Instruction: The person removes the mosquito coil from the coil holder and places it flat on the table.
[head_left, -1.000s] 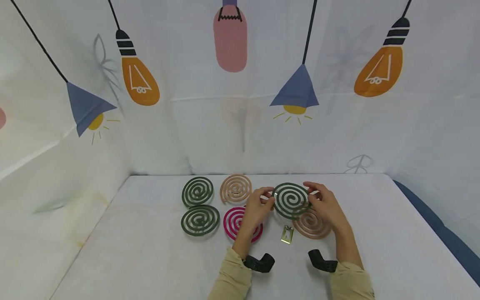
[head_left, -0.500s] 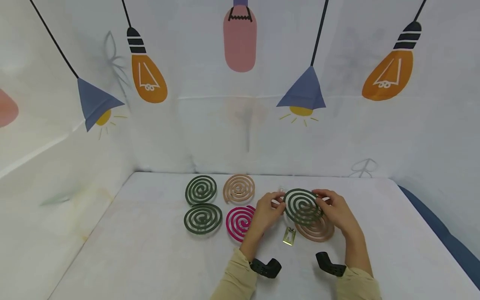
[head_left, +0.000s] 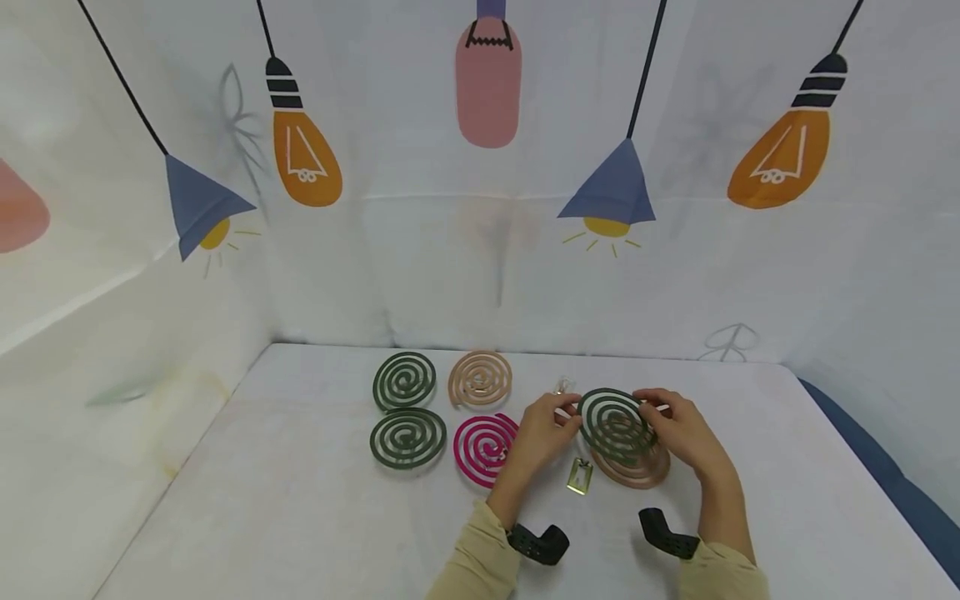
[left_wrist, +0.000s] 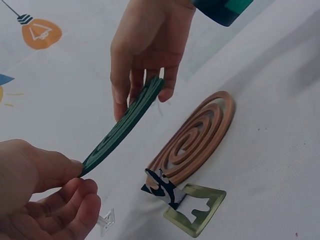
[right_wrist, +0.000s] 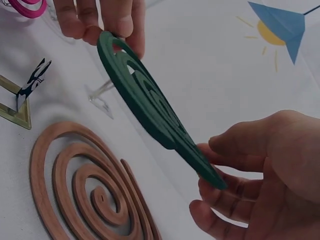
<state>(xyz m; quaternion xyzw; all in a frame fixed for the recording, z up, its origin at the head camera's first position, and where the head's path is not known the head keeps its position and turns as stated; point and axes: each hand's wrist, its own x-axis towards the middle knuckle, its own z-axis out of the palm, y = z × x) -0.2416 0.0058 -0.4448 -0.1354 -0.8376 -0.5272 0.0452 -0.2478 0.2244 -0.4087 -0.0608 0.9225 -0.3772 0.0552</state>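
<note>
A green mosquito coil is raised off the table, one edge pinched by my left hand, the opposite edge by my right hand. In the left wrist view the coil is seen nearly edge-on and tilted, thumb and fingers of the left hand at its lower end. From the right wrist, the right hand holds the coil's lower tip. Beneath lies a brown coil flat on the table, partly covered in the head view. Near it is a small gold-coloured metal stand with an upright tab.
Left of the hands lie two green coils, one behind the other, a tan coil and a pink coil partly behind my left wrist. A small stand is behind the left hand. A patterned white curtain backs the table.
Both hands have brought the green coil nearer and slightly right, so it now overlaps more of the brown coil. The head view has shifted a little.
</note>
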